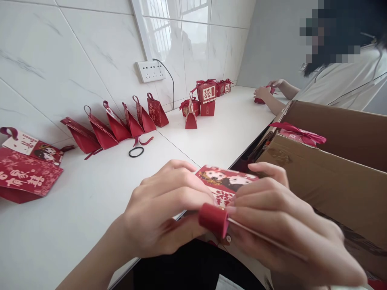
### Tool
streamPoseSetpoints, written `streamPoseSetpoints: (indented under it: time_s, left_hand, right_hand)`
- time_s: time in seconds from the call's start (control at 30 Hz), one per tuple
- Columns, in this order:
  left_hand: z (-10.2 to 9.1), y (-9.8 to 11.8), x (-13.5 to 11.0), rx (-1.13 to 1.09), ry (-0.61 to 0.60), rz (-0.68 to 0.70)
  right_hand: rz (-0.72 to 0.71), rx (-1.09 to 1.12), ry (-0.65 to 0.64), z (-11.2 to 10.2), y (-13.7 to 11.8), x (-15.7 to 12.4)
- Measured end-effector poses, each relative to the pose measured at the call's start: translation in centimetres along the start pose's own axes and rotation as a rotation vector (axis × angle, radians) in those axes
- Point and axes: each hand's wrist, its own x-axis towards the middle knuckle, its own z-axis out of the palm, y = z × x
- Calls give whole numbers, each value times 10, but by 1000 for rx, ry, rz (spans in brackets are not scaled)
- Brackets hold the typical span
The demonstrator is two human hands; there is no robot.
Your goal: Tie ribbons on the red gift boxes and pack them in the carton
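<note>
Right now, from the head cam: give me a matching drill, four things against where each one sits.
Things
1. black hair tie
2. wall socket
3. printed red box
4. ribboned red box

Places
A. at the top edge of the cardboard carton
B. held between the left hand and the right hand
C. flat on the white counter, in front of the row of folded red pouches
D. on the tiled wall

Pairs: 1-C, 2-D, 3-B, 4-A
</note>
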Motion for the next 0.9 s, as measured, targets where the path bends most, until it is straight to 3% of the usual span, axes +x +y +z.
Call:
streamPoseSetpoints:
  time_s: [0.1,0.17,0.3,0.47,0.7,0.9]
  left_hand:
    - [9,9,-2,-141,87,-368]
    - [12,16,-1,-228,102,-605]
    - [16,28,4,-301,159,-812]
    - [19,32,4,-217,235,-870]
    - [18,38,3,-229,194,-848]
    - [26,36,-3,-170,241,-597]
  right_hand:
    - [84,191,20,10,7,-2]
    - [241,320,11,15,9,-6]
    - [464,477,-36,18,9,-11]
    - [532,529,-61,19,10,-10]
    - [420,475,37,17,11,-9]
    - [200,420,144,18,16,-9]
